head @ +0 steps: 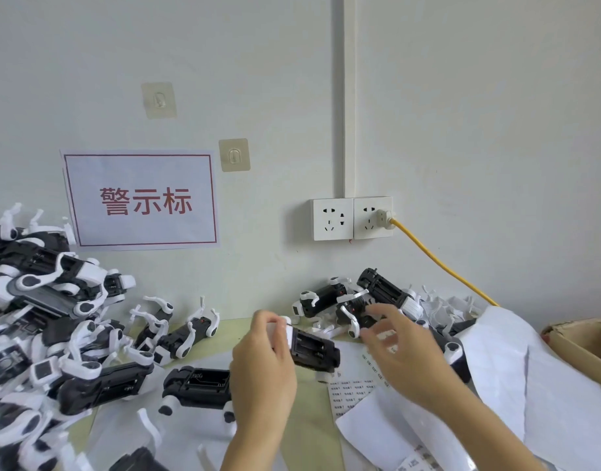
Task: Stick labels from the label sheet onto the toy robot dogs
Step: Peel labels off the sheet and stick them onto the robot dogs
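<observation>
My left hand (pixel 263 362) grips a black and white toy robot dog (pixel 314 351) turned belly up, with its open battery bay showing. My right hand (pixel 399 348) hovers just right of it, fingers spread, blurred by motion; nothing is clearly held in it. Under the right hand lies the label sheet (pixel 352 390), white with rows of small printed labels. A big pile of toy dogs (pixel 44 321) fills the left side. Another dog (pixel 198 385) lies belly up beside my left wrist. A smaller heap of dogs (pixel 357 300) sits behind my right hand.
Loose white backing sheets (pixel 503 379) cover the right of the pale green table (pixel 309 423). A cardboard box (pixel 584 348) stands at the far right. A yellow cable (pixel 442 263) runs from a wall socket (pixel 372 217) down to the table. A red-lettered sign (pixel 142 200) hangs on the wall.
</observation>
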Tool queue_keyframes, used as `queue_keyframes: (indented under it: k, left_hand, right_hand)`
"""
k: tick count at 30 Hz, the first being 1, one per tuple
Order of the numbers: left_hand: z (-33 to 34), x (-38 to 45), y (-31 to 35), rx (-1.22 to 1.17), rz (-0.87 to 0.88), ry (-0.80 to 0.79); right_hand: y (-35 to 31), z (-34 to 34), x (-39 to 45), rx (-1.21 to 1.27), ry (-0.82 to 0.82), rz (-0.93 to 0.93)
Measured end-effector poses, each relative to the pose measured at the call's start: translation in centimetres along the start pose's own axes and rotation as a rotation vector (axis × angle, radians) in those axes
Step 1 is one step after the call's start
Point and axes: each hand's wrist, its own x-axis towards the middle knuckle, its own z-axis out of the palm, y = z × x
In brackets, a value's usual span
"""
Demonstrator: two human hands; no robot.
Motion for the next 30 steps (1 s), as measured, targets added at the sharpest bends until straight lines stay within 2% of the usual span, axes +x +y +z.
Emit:
queue_keyframes:
  k: [4, 8, 11, 15, 19, 22, 26, 30]
  left_hand:
    - [-0.2, 0.0, 0.3, -0.018, -0.079, 0.08]
    - [0.1, -0.4, 0.1, 0.289, -0.011, -0.009]
    - [-0.1, -0.4, -0.1, 0.502, 0.017, -0.023]
    - [-0.7, 0.1, -1.3, 0.701, -0.052, -0.061]
    - [-0.5, 0.3, -1.7, 0.666, -0.082, -0.027]
    - [-0.3, 0.3, -1.2, 0.611, 0.022, -0.006]
    - [0.1, 0.3, -0.6, 0.461, 0.272, -0.143]
    - [0.5, -0.3, -1.2, 0.5, 0.208, -0.299]
  right_hand:
    - [1.7, -2.6, 0.3, -0.177, 0.076, 0.208]
    - [2.3, -2.9, -0.1, -0.478, 0.012, 0.33]
    - [2.2, -2.4, -0.1, -0.556, -0.035, 0.301]
    - [2.3, -2.1, -0.3, -0.507, -0.052, 0.255]
    - [2.3, -2.1, -0.4, -0.473, -0.05, 0.243]
    - [2.0, -2.1, -0.5, -0.435, -0.023, 0.244]
    - [1.3, -2.2, -0.5, -0.294, 0.018, 0.236]
    - [0.9, -2.3, -0.7, -0.202, 0.043, 0.231]
